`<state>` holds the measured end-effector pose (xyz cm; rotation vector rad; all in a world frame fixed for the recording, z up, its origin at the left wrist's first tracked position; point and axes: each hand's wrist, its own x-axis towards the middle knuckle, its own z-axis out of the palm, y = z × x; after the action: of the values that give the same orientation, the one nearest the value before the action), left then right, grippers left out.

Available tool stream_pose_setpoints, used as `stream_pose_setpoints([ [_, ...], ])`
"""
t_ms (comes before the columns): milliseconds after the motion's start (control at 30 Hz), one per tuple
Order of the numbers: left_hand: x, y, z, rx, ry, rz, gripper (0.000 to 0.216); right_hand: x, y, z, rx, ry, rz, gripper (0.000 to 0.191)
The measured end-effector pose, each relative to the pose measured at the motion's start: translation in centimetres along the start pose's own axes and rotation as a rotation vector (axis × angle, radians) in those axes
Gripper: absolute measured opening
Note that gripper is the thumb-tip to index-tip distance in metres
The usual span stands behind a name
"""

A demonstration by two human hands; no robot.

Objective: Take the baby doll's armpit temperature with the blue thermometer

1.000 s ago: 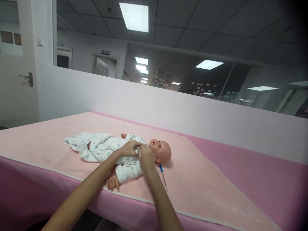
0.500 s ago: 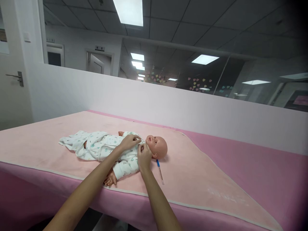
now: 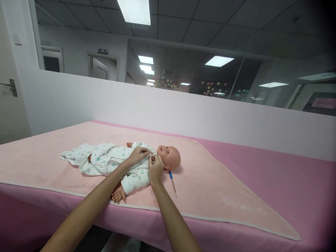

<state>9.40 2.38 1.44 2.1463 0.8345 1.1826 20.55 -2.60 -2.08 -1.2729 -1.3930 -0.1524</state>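
Note:
A baby doll (image 3: 172,157) lies on its back, head to the right, dressed in a white patterned romper (image 3: 105,159). My left hand (image 3: 138,155) is over the doll's chest, its fingers closed on the romper's neckline. Just beside it, my right hand (image 3: 155,168) pinches the same neckline below the doll's chin. The two hands' fingertips almost meet. What exactly lies between the fingers is too small to make out, though the cloth rises at the fingertips. The romper's leg part lies loose and rumpled at the left.
Beside the doll's head lies a thin thermometer-like stick with a blue end (image 3: 173,183). Under the doll spreads a peach-coloured pad (image 3: 210,182) with a pale border, over a pink cover (image 3: 288,168). A low white wall (image 3: 183,112) with glass above stands behind.
My left hand's fingers have come closer to my right hand at the neckline. The whole view has shifted slightly; the doll lies in the same pose.

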Motion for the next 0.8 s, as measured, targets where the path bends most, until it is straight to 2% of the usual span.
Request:
stream_pose_setpoints([
  [300,-0.8,1.4,-0.7,-0.032,-0.109,0.051,0.029,-0.1,0.4,0.0,0.094,0.014,0.014,0.024],
  [400,-0.8,1.2,-0.7,0.068,-0.105,0.095,0.027,0.0,0.5,0.0,0.113,0.001,0.000,0.026],
  [600,-0.7,0.5,-0.1,0.429,-0.027,0.150,0.029,0.2,0.7,0.0,0.117,-0.023,-0.008,0.028],
  [800,-0.6,0.5,0.4,0.490,0.003,0.135,0.029,0.2,0.7,0.1,0.074,-0.035,-0.018,0.028],
])
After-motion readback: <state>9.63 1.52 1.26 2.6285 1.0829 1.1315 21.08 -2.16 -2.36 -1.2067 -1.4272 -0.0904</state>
